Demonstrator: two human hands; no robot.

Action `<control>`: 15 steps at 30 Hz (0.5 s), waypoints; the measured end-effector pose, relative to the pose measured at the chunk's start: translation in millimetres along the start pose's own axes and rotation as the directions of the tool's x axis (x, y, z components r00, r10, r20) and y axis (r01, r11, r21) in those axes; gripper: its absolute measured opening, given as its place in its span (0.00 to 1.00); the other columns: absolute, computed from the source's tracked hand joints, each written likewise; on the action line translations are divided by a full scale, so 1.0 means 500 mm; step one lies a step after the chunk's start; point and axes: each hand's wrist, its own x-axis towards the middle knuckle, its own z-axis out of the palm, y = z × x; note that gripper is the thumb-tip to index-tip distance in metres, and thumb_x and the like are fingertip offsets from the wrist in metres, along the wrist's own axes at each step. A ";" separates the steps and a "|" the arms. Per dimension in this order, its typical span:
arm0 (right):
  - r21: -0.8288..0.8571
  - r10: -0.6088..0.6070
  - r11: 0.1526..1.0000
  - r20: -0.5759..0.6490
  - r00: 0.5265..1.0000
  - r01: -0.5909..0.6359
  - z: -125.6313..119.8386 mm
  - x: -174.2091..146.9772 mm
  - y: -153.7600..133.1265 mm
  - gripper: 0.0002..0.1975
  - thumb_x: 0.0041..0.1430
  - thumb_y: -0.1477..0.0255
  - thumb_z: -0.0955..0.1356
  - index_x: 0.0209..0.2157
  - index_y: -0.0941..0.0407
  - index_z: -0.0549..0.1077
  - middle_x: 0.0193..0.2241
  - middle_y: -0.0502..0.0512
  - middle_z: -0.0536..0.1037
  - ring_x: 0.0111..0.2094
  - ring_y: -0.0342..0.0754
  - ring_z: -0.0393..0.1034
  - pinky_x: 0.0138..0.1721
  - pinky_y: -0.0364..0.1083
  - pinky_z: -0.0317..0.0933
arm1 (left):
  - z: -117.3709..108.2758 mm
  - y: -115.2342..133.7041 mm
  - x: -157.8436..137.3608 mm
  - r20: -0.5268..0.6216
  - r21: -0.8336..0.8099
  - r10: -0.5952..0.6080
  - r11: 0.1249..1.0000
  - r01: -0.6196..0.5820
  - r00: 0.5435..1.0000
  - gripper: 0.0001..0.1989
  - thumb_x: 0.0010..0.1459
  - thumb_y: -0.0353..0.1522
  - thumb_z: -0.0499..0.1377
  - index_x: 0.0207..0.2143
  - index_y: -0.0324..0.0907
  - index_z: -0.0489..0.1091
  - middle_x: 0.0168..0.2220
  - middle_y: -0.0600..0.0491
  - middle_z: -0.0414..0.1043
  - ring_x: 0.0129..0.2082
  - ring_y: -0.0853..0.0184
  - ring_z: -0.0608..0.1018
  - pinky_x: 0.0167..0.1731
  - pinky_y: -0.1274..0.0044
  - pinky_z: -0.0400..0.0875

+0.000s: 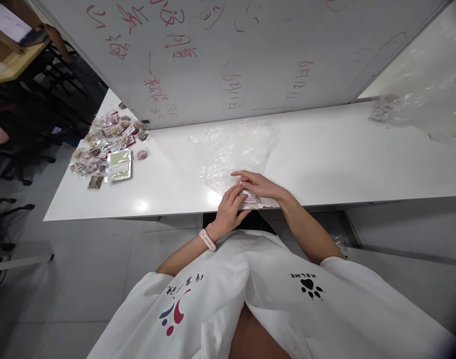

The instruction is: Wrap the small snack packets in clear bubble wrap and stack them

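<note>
A small clear packet with a red-and-white label (249, 197) lies at the table's front edge, partly covered by my hands. My left hand (228, 212), with a pale pink watch band (207, 240) at its wrist, rests its stretched fingers over the packet's left side; its thumb is apart. From the right, my right hand (263, 185) reaches over the packet's top, index finger extended and the other fingers bent down onto it. What the packet contains is hidden by the fingers. Under and behind both hands spreads a large crinkled clear plastic bag (228, 154).
Many small wrapped packets (100, 137) are heaped at the left end of the white table (355, 164), beside a green-and-silver pouch (119, 165). A whiteboard (257, 60) with red writing stands along the back edge. More clear plastic (418, 109) lies at the right.
</note>
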 end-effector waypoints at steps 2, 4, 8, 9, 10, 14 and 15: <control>0.017 0.002 1.000 -0.039 0.999 -0.001 -0.006 -0.017 0.003 0.25 0.67 0.61 0.62 0.62 0.52 0.65 0.43 0.55 0.79 0.46 0.50 0.73 0.50 0.53 0.66 | 0.004 -0.004 -0.006 0.034 0.015 0.009 1.000 -0.010 0.999 0.17 0.65 0.38 0.59 0.54 0.42 0.65 0.58 0.40 0.68 0.64 0.53 0.66 0.58 0.56 0.69; 0.011 -0.013 1.000 -0.221 0.975 0.016 -0.005 -0.045 0.009 0.22 0.67 0.61 0.63 0.59 0.52 0.69 0.47 0.57 0.78 0.49 0.51 0.73 0.53 0.54 0.65 | 0.010 -0.009 -0.006 0.012 0.026 -0.014 1.000 0.013 1.000 0.14 0.65 0.36 0.59 0.51 0.42 0.67 0.56 0.41 0.71 0.61 0.54 0.69 0.57 0.58 0.71; -0.173 -0.106 0.985 -0.533 0.839 0.014 0.009 -0.137 0.018 0.12 0.64 0.64 0.67 0.45 0.52 0.77 0.46 0.56 0.78 0.49 0.52 0.73 0.55 0.55 0.65 | 0.017 -0.008 0.003 -0.073 -0.009 -0.076 0.997 0.075 0.994 0.06 0.65 0.34 0.58 0.43 0.43 0.72 0.50 0.45 0.75 0.55 0.58 0.74 0.52 0.62 0.74; -0.217 -0.121 0.976 -0.502 0.856 0.011 0.015 -0.160 0.019 0.11 0.63 0.65 0.68 0.46 0.51 0.77 0.48 0.56 0.77 0.51 0.53 0.72 0.56 0.56 0.65 | 0.017 -0.006 0.007 -0.096 -0.022 -0.091 0.996 0.089 0.991 0.05 0.65 0.34 0.59 0.41 0.43 0.73 0.48 0.46 0.76 0.53 0.59 0.75 0.51 0.63 0.75; -0.255 -0.130 0.967 -0.448 0.884 0.013 0.023 -0.179 0.021 0.13 0.62 0.65 0.69 0.48 0.49 0.77 0.51 0.56 0.75 0.54 0.54 0.70 0.57 0.56 0.64 | 0.017 -0.003 0.010 -0.115 -0.033 -0.107 0.994 0.104 0.988 0.05 0.65 0.33 0.59 0.39 0.43 0.73 0.47 0.46 0.77 0.51 0.59 0.75 0.49 0.64 0.75; -0.385 -0.211 0.922 -0.382 0.900 0.053 0.062 -0.193 0.030 0.17 0.61 0.66 0.71 0.52 0.47 0.74 0.54 0.56 0.72 0.57 0.55 0.66 0.56 0.57 0.64 | 0.016 0.007 0.026 -0.137 -0.075 -0.193 0.980 0.184 0.971 0.07 0.65 0.33 0.59 0.32 0.43 0.72 0.41 0.48 0.77 0.44 0.62 0.75 0.43 0.67 0.73; -0.410 -0.252 0.909 -0.408 0.877 0.071 0.071 -0.180 0.033 0.13 0.62 0.66 0.70 0.48 0.48 0.75 0.51 0.57 0.74 0.55 0.55 0.68 0.54 0.57 0.65 | 0.017 0.009 0.030 -0.134 -0.085 -0.217 0.975 0.207 0.967 0.08 0.64 0.33 0.59 0.30 0.42 0.70 0.40 0.49 0.77 0.43 0.63 0.74 0.42 0.68 0.72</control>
